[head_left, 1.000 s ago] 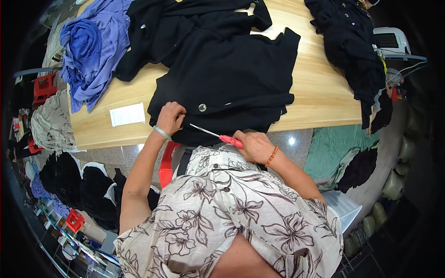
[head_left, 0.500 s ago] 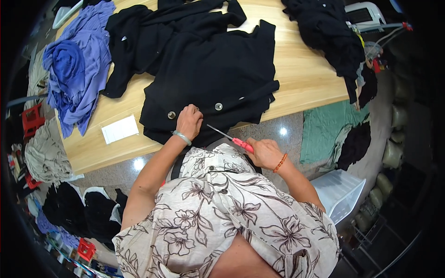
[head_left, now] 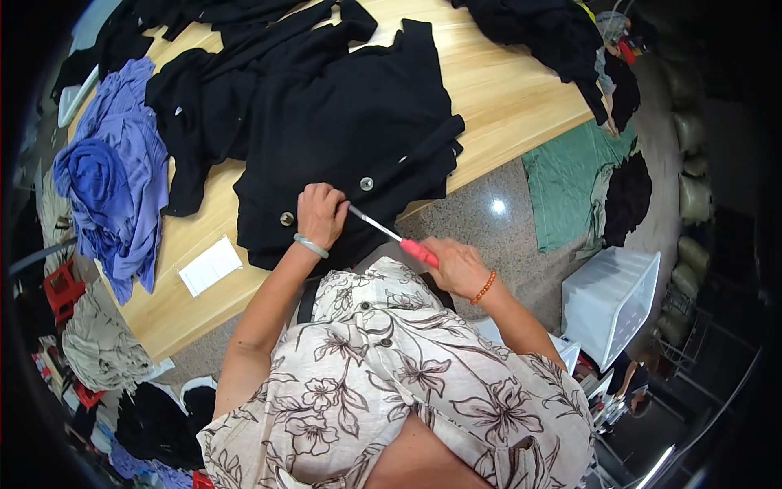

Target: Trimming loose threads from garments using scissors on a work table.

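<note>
Tool (head_left: pixel 407 244) points up-left, slanting between the hands (head_left: pixel 319 218).

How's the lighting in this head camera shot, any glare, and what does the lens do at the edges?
Head view: a bright glare spot shows on the speckled floor; the black garment is so dark that little fabric detail reads; the left hand and red-handled tool look fairly clear; the fisheye picture fades to black toward its corners.
</note>
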